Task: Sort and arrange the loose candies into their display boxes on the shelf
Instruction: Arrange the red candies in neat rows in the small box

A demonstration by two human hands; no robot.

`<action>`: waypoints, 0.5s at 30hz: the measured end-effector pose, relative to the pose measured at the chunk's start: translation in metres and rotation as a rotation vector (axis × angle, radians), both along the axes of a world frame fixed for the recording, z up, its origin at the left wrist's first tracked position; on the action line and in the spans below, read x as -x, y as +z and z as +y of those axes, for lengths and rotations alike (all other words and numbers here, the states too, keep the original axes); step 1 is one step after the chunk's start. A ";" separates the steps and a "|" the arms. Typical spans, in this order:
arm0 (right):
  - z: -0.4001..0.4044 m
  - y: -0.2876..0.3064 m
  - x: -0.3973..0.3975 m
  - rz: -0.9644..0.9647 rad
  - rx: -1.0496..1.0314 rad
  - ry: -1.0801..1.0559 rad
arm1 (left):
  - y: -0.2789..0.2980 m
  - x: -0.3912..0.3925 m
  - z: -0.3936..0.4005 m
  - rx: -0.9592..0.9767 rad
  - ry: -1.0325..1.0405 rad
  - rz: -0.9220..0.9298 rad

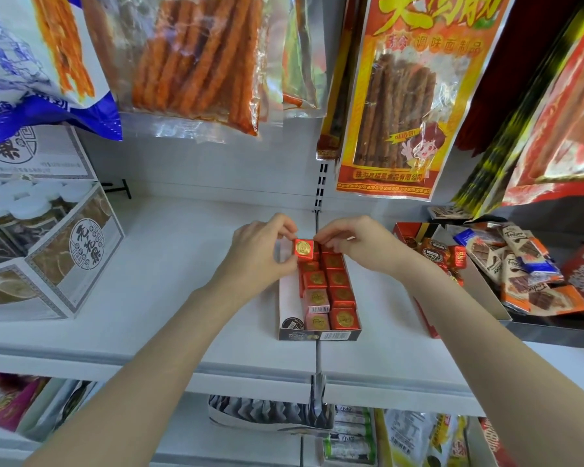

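A narrow display box (pixel 288 298) stands on the white shelf (pixel 169 264), holding two rows of square red candies (pixel 340 298) with gold seals; its left strip is bare. At the box's far end a red gold-sealed candy (pixel 303 247) is pinched from both sides: my left hand (pixel 262 246) grips its left edge, my right hand (pixel 354 242) its right edge. The candy sits just above the far end of the rows. To the right, a second open box (pixel 486 298) holds loose red candies (pixel 455 256) and orange and blue chocolate bars (pixel 526 264) in a heap.
A grey-and-white carton (pixel 64 257) of white-capped jars stands at the left of the shelf. Bags of spicy snack sticks (pixel 402 96) hang above, low over the shelf's back. A metal divider (pixel 317 358) runs under the box. More packets fill the lower shelf (pixel 351 433).
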State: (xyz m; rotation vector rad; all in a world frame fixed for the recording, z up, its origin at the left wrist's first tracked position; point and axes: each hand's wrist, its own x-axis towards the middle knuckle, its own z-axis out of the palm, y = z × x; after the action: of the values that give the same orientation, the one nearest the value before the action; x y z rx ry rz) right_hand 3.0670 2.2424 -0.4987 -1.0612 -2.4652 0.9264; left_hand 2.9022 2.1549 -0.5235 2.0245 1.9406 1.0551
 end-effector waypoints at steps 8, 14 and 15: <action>-0.021 0.006 0.010 0.225 0.267 -0.116 | 0.000 -0.005 0.001 0.036 -0.035 -0.191; -0.026 -0.006 0.019 0.010 -0.082 -0.098 | -0.012 -0.006 0.004 0.112 0.098 0.141; -0.027 -0.007 0.019 -0.015 -0.141 -0.100 | -0.013 -0.006 0.005 0.120 0.122 0.186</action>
State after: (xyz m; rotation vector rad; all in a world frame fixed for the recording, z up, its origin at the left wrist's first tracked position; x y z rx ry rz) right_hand 3.0477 2.2158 -0.5052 -1.1347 -2.4239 0.7064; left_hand 2.9083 2.1599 -0.5362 2.0251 2.1865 0.7752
